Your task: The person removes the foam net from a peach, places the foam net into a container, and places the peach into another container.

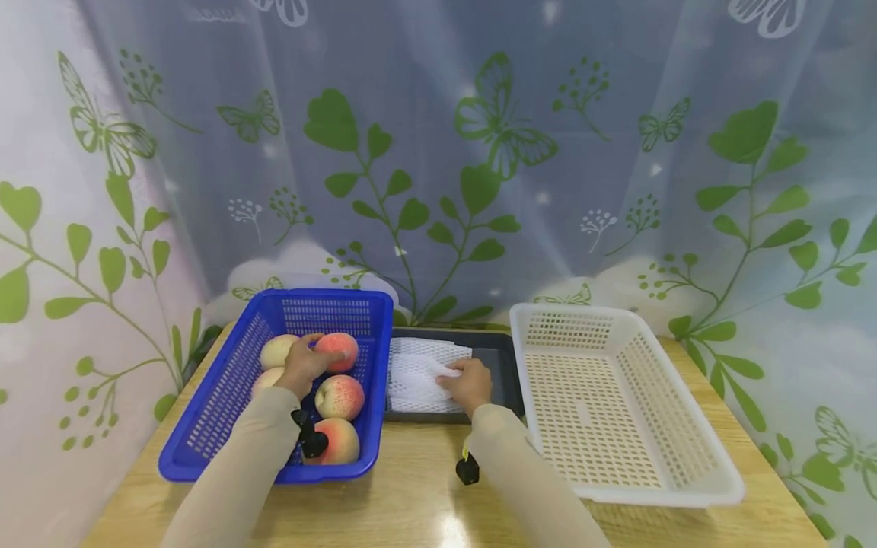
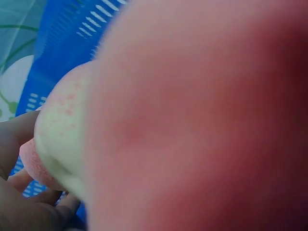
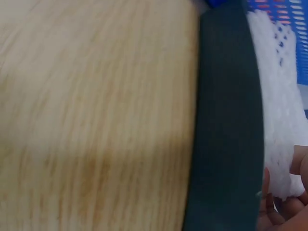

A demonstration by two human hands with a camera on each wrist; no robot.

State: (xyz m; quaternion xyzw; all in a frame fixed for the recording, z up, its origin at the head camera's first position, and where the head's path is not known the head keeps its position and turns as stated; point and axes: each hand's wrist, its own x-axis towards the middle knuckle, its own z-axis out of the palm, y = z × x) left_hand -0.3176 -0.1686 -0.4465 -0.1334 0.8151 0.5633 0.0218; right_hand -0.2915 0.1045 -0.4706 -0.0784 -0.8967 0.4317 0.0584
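Inside the blue basket [image 1: 380,426], my left hand [image 1: 301,367] grips a red-and-yellow peach [image 1: 340,350] at the far right of the group. The left wrist view shows fingers [image 2: 17,139] around this peach [image 2: 62,127], while another peach [image 2: 192,120] blurs out much of that view. Several more peaches lie by the hand, including a speckled one [image 1: 340,397]. Over the dark tray [image 1: 503,358], my right hand [image 1: 469,384] pinches the edge of a white foam net sleeve [image 1: 418,380] on a stack of them. Its fingertips also show in the right wrist view beside the white netting [image 3: 276,110].
A white plastic basket [image 1: 589,411] with nothing in it stands to the right of the tray. All the containers sit on a wooden table [image 1: 404,487]. Behind them hangs a patterned curtain [image 1: 425,152]. Small black cameras [image 1: 468,469] hang at the wrists.
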